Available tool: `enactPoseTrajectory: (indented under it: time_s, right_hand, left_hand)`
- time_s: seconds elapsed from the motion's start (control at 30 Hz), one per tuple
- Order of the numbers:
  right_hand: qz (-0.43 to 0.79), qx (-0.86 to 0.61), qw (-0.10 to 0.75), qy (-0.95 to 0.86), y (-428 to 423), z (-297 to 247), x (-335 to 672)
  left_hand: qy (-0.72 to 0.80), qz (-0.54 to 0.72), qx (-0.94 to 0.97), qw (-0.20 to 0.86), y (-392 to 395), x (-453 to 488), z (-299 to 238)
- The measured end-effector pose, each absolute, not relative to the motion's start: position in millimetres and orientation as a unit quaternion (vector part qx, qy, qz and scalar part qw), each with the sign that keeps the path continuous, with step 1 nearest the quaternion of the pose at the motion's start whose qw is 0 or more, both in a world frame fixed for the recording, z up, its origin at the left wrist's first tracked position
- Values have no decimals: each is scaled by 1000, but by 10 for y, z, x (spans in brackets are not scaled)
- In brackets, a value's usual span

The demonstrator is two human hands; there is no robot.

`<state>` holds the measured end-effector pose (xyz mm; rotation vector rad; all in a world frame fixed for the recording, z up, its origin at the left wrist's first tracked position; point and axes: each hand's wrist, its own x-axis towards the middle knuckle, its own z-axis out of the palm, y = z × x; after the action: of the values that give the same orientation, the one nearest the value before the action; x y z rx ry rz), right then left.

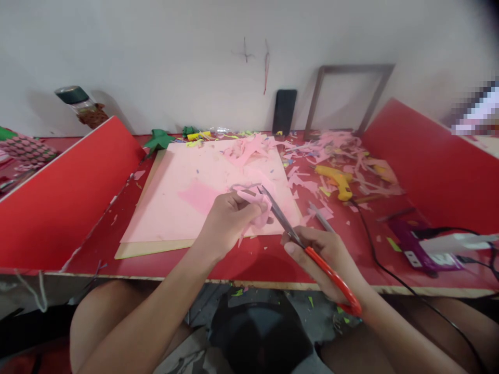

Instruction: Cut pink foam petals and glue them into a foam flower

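My left hand (242, 210) pinches a small piece of pink paper (262, 215), partly hidden by my fingers. Red-handled scissors (283, 221) are gripped in my right hand (317, 249), with their blades pointing up and left against the edge of that piece. The blade tips look slightly apart. Both hands are raised over the front part of the large pink sheets (156, 208) stacked on the red table (234, 267). Cut pink scraps (249, 150) lie at the far side of the stack.
Red panels (70, 197) stand at both sides. To the right are a yellow glue gun (335, 179) with a trailing cord, many paper offcuts (331, 145) and a purple power strip (424, 249). A phone (284, 111) and a frame (315, 101) lean on the wall.
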<state>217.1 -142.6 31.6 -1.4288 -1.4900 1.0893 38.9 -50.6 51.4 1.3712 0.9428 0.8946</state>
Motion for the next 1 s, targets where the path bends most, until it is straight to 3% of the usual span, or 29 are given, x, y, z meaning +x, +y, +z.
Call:
enactPoseTrajectory:
  time_s: [0.7,1.0]
  right_hand:
    - [450,-548,387,-590,-1396,249,2207]
    - [478,-556,398,-551,-1432,302,2180]
  left_hand:
    - [455,388,594,537,-547,397,415]
    - [423,394,561,592,-604,471,509]
